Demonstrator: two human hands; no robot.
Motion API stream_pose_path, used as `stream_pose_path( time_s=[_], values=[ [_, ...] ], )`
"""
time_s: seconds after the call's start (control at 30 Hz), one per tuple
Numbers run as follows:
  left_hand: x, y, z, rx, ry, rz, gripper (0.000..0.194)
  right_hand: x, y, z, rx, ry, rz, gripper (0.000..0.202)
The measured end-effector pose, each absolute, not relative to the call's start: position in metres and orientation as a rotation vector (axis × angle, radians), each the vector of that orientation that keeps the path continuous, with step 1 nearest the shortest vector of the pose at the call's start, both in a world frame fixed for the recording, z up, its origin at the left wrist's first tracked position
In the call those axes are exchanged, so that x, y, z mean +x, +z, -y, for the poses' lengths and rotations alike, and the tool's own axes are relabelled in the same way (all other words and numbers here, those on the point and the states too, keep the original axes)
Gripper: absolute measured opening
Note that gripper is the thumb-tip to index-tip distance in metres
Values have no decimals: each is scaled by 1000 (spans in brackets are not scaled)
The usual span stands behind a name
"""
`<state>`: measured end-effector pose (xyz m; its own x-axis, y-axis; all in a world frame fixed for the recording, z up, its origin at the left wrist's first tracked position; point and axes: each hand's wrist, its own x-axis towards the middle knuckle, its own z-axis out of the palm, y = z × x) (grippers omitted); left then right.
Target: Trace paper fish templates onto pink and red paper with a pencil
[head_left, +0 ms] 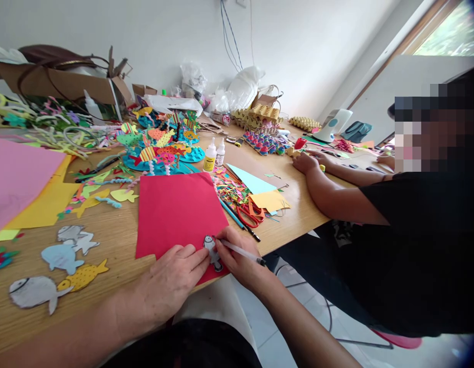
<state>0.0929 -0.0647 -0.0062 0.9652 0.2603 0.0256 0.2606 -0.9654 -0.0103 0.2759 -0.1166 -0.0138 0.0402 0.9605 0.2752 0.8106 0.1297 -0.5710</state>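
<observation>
A red paper sheet (179,209) lies at the table's near edge. On its lower right part rests a small grey fish cutout (211,254). My left hand (175,278) lies flat on the sheet, its fingertips touching the fish's left edge. Pinched in my right hand (239,255) is a pen (242,251), its tip at the fish's upper right edge. More fish cutouts lie to the left: a white one (32,293), a yellow one (85,275) and a light blue one (62,257).
Scissors (250,215), pencils and paper scraps lie right of the sheet. Glue bottles (209,156) and colourful fish decorations (160,143) stand behind it. Pink paper (22,179) is at left. Another person's arm (336,199) rests on the table at right.
</observation>
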Motion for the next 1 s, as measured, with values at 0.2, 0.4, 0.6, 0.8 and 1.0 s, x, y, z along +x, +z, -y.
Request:
stream_pose_path(
  time_s=[0.2, 0.4, 0.6, 0.8, 1.0],
  values=[
    [94, -3, 69, -3131, 67, 465, 40, 275, -4, 113, -1574, 562, 1705, 8],
    [92, -7, 70, -3122, 29, 480, 47, 277, -4, 105, -1513, 873, 1644, 7],
    [92, -11, 69, -3111, 24, 474, 46, 276, -4, 103, -1504, 908, 1686, 10],
    [92, -14, 70, -3125, -2, 485, 44, 275, -1, 103, -1555, 869, 1718, 9],
    [91, -15, 69, -3140, -1, 485, 44, 274, -1, 102, -1573, 870, 1742, 9]
  ],
)
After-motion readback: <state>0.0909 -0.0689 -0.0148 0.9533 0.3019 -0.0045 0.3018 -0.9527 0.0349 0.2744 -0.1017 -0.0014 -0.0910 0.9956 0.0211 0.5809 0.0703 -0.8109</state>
